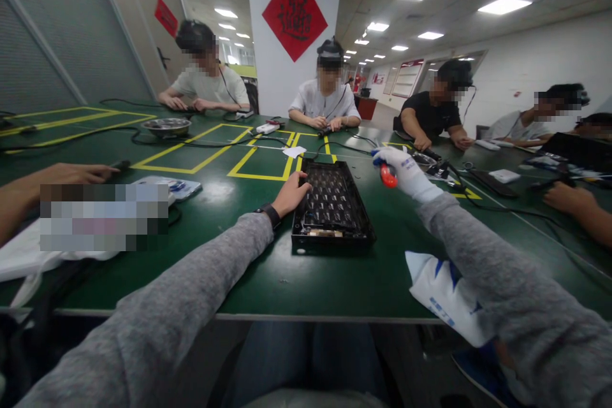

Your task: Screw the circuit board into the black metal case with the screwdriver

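A black plastic case (335,197) lies flat on the table in front of me. Rows of small metallic pieces fill its inside, and a lighter strip runs along its near end. My left hand (291,194), bare and with a dark watch at the wrist, grips the case's left edge, its fingers reaching over the rim. To the right of the case and apart from it, my right hand (404,171) wears a white glove with blue print. It is closed around a red-handled tool (388,176), mostly hidden by the glove, so its exact kind is unclear.
A white printed glove or bag (442,293) lies at the table's near right edge. Yellow tape outlines (210,156), black cables and a metal bowl (166,127) are farther off. Several people sit around the table; another person's hand (79,173) reaches in from the left.
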A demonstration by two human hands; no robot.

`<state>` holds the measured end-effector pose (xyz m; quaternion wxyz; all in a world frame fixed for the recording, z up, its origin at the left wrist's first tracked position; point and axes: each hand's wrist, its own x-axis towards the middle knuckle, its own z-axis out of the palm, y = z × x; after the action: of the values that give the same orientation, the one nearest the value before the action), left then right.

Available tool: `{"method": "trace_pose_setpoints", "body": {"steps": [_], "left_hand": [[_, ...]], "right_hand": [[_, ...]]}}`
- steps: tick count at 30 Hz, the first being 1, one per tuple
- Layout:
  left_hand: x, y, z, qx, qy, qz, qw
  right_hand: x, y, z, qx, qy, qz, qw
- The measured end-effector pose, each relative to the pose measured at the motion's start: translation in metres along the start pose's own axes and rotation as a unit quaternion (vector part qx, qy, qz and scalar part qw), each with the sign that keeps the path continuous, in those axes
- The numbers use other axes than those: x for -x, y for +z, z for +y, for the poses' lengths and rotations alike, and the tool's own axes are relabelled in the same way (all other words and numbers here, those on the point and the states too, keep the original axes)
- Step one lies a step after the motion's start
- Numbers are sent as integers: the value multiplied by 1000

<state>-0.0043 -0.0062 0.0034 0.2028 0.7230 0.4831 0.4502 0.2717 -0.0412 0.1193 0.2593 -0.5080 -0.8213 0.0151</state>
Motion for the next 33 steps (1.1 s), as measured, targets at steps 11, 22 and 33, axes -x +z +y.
{"method": "trace_pose_setpoints", "body": {"steps": [11, 22, 33], "left_hand": [[28, -23, 40, 52, 94, -114, 988], [35, -36, 55, 144, 47, -314, 937], [37, -32, 52, 158, 18, -269, 950]], "right_hand": [[2, 92, -104, -644, 88, 75, 756], [8, 88, -101, -728, 128, -34, 672], [7, 90, -102, -706, 152, -23, 691]]}}
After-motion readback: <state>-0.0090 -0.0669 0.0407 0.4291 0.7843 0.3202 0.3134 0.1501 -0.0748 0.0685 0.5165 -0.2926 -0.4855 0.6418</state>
